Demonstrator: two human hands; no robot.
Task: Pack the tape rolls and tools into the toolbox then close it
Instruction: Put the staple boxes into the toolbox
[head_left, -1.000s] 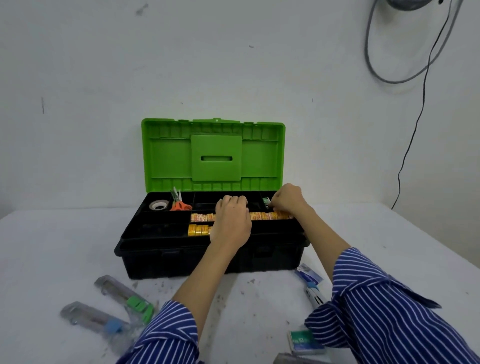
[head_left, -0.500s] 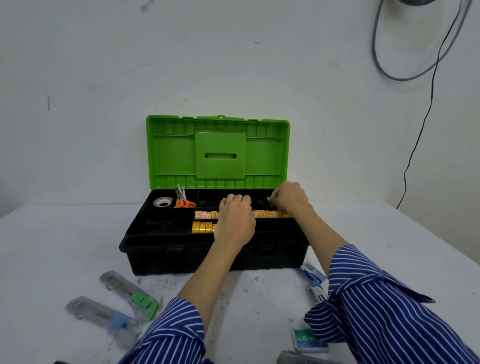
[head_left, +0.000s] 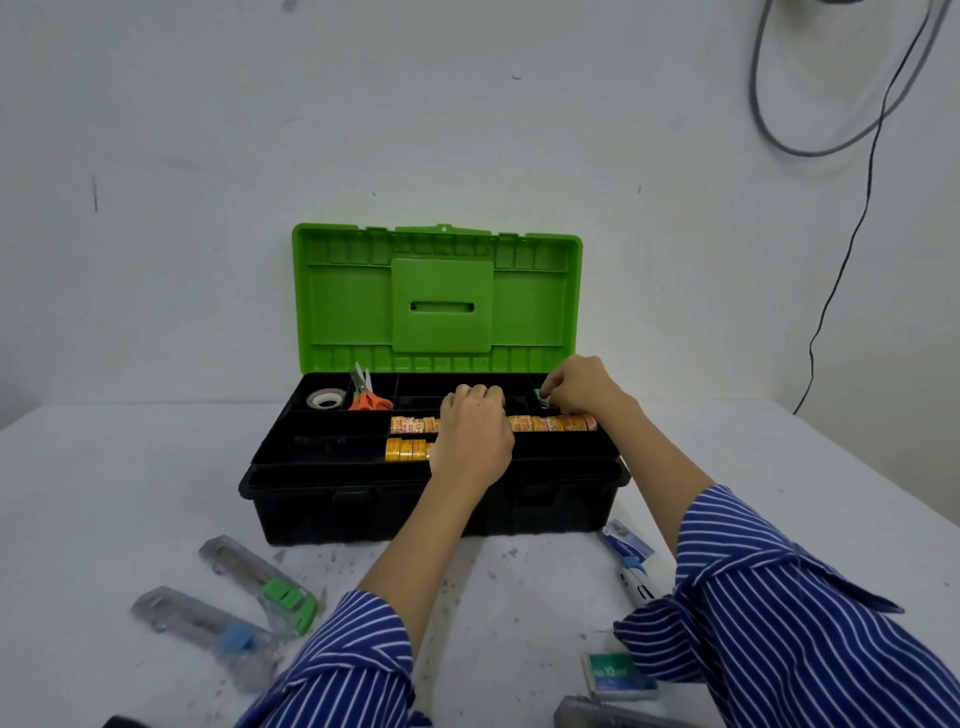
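Your left hand (head_left: 475, 441) rests curled over yellow tape rolls (head_left: 550, 423) in toolbox (head_left: 415, 512) tray, row running left-right; grip unclear. Right hand (head_left: 579, 389) pinches small green item (head_left: 543, 397) at tray's back-right corner. Packaged tools (head_left: 260, 577) lie at tabletop's near-left, nearer left hand.

Only one marking can be read: the number "10", printed in white on the green label of a small box (head_left: 618, 674) lying on the white table (head_left: 104, 493) at the near right. Red print is seen on the yellow tape rolls (head_left: 550, 423) in the toolbox tray (head_left: 332, 452), but it is too small to be made out.
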